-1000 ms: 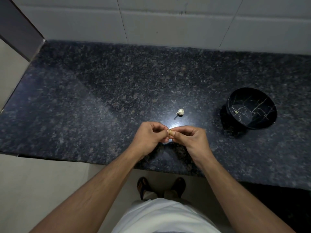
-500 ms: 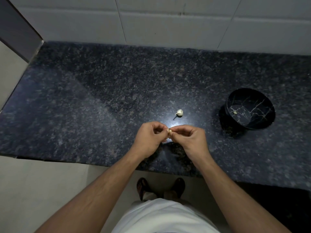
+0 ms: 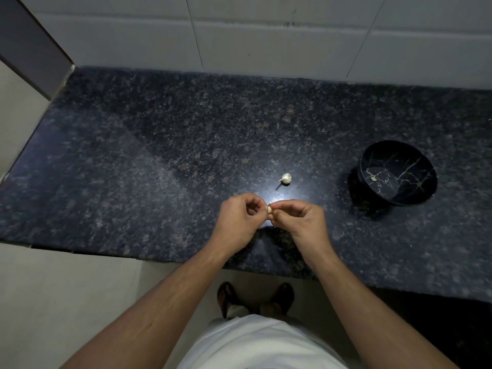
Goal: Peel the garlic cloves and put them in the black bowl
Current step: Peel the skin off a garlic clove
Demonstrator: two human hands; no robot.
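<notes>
Both hands meet over the front of the dark granite counter (image 3: 159,169). My left hand (image 3: 237,222) and my right hand (image 3: 300,219) pinch one small pale garlic clove (image 3: 269,209) between their fingertips; most of the clove is hidden by the fingers. A small white piece of garlic bulb (image 3: 286,178) lies on the counter just beyond the hands. To the right stands the black bowl (image 3: 415,193) with gold veins, tilted toward me, and one small pale clove (image 3: 373,178) lies inside it.
A white tiled wall (image 3: 266,35) runs along the back of the counter. A dark panel (image 3: 29,49) stands at the left end. The counter's front edge runs just under my wrists, with the floor and my sandalled feet (image 3: 255,299) below.
The hands stay together on the clove with only small finger movements. The view has shifted slightly; nothing on the counter has moved.
</notes>
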